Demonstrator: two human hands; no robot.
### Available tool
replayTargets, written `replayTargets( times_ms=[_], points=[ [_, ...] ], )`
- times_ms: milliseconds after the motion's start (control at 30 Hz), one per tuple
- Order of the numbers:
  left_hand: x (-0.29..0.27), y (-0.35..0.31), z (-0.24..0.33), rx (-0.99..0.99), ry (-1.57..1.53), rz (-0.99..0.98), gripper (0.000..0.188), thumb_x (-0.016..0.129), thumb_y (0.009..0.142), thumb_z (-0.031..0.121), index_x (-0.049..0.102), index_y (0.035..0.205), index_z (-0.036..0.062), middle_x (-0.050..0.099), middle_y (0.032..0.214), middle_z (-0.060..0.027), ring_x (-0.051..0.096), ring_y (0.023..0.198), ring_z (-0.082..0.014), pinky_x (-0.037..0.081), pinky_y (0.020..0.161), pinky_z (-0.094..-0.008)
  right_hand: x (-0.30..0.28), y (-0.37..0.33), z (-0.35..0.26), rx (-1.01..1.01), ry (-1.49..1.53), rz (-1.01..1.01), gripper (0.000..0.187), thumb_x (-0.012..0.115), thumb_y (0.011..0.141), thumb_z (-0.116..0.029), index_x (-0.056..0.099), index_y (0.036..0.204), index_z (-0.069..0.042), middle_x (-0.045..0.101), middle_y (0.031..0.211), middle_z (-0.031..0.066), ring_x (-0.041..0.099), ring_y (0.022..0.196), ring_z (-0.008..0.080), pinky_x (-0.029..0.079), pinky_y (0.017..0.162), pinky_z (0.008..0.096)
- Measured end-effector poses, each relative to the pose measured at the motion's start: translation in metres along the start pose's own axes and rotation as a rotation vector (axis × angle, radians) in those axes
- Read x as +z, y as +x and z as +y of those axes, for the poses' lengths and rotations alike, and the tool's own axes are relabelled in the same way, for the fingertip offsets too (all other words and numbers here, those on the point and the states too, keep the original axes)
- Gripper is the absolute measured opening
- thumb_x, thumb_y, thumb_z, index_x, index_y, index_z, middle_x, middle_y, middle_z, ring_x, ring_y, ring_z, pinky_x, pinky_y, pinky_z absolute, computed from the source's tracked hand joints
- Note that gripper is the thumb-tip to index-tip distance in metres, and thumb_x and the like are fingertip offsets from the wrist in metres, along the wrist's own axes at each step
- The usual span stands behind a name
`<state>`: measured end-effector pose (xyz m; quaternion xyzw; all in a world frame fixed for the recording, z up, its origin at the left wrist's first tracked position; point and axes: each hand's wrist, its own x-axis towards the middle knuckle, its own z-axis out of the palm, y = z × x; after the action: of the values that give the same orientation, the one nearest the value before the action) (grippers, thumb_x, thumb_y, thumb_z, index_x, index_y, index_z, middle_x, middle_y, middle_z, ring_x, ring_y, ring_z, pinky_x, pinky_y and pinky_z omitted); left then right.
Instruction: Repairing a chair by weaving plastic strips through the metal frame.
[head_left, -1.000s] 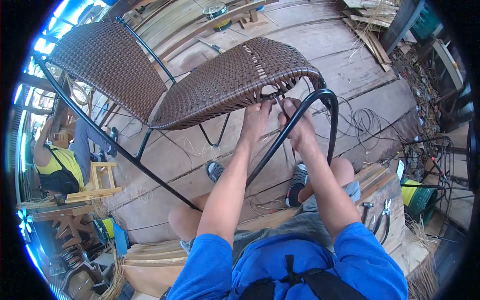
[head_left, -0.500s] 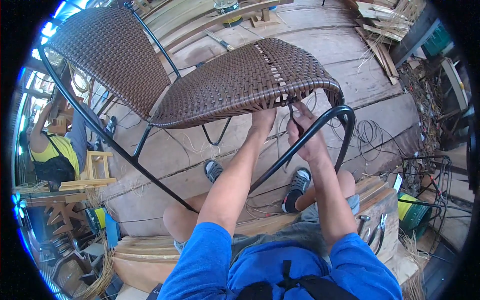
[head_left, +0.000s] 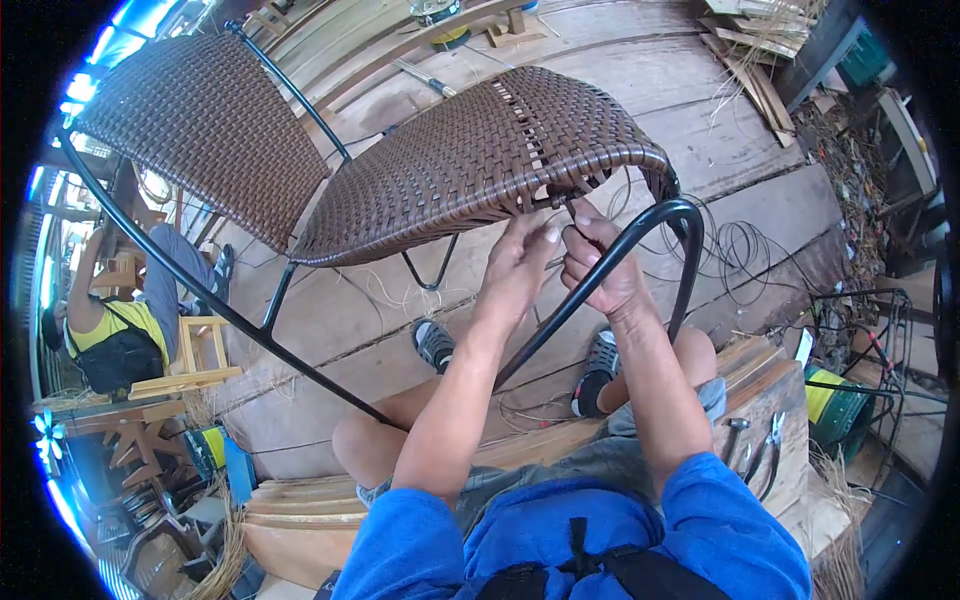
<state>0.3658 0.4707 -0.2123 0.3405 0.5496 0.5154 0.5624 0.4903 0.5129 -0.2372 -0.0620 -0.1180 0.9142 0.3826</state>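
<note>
In front of me stands a chair with a woven brown seat (head_left: 440, 170) and backrest (head_left: 205, 125) on a black tubular frame (head_left: 640, 235). A gap in the weave crosses the seat, with pale light showing through it. Just below the seat's near edge, my right hand (head_left: 603, 265) is closed with its fingers pinched, on what looks like a dark weaving strip rising toward the edge. My left hand (head_left: 520, 262) is beside it under the edge, thumb up and fingers curled. What it holds, if anything, is hidden.
Pliers (head_left: 768, 455) and a hammer (head_left: 735, 440) lie on the wooden bench at my right. Loose dark strip coils (head_left: 740, 255) lie on the plank floor (head_left: 740, 130). At the left another person (head_left: 120, 330) sits by a small wooden frame (head_left: 200, 355). Green-yellow buckets (head_left: 835, 405) stand nearby.
My left hand has come out from under the seat toward me, its thumb now showing. My right hand has shifted slightly left, its fingers nearer the seat edge. The view has tilted a little.
</note>
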Motion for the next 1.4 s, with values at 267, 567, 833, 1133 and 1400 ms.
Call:
replayTargets(
  times_ms=[267,567,833,1133,1400],
  points=[
    [-0.005,0.024,-0.01,-0.122,-0.872,-0.317,0.03,0.063,0.079,0.013,0.054,0.107,0.0068,0.055,0.107,-0.0041,0.048,0.102,-0.0202,0.036,0.093,-0.0354,0.01,0.0,0.002,-0.059,-0.111,0.087,0.018,0.048,0.088,-0.015,0.047,0.106,-0.012,0.035,0.049,-0.0039,0.028,0.033,0.0055,0.022,0.03,0.0191],
    [-0.005,0.032,-0.003,-0.098,-0.657,-0.453,0.044,0.062,0.079,0.022,0.046,0.115,0.0028,0.054,0.109,-0.009,0.051,0.101,-0.0214,0.044,0.086,-0.0356,0.035,-0.011,0.024,-0.502,-1.008,0.601,0.025,0.047,0.089,-0.012,0.046,0.112,-0.002,0.051,0.073,0.0024,0.041,0.052,0.0072,0.033,0.045,0.0195],
    [-0.007,0.032,-0.004,-0.016,-0.629,-0.242,0.027,0.064,0.077,0.012,0.055,0.1,0.0024,0.06,0.09,-0.0036,0.057,0.085,-0.0187,0.048,0.077,-0.0317,0.053,-0.013,0.024,-0.633,-1.621,0.539,0.03,0.051,0.085,-0.003,0.045,0.115,-0.001,0.055,0.093,0.011,0.056,0.078,0.0168,0.046,0.068,0.0291],
    [-0.012,0.036,-0.005,-0.044,-0.581,-0.289,0.028,0.061,0.074,0.006,0.055,0.101,0.0006,0.06,0.093,-0.0084,0.058,0.085,-0.019,0.047,0.078,-0.0306,0.059,-0.007,0.025,-0.664,-1.809,0.452,0.038,0.051,0.083,0.002,0.041,0.118,-0.006,0.056,0.082,0.0179,0.061,0.076,0.0249,0.047,0.065,0.0318],
    [-0.009,0.032,-0.003,-0.062,-0.592,-0.244,0.028,0.061,0.076,0.011,0.055,0.101,0.0,0.06,0.087,-0.0078,0.059,0.077,-0.0187,0.047,0.073,-0.0315,0.048,-0.013,0.018,-0.548,-1.794,0.451,0.028,0.05,0.082,-0.001,0.046,0.11,-0.002,0.057,0.083,0.021,0.059,0.079,0.0347,0.046,0.063,0.0397]
  ],
)
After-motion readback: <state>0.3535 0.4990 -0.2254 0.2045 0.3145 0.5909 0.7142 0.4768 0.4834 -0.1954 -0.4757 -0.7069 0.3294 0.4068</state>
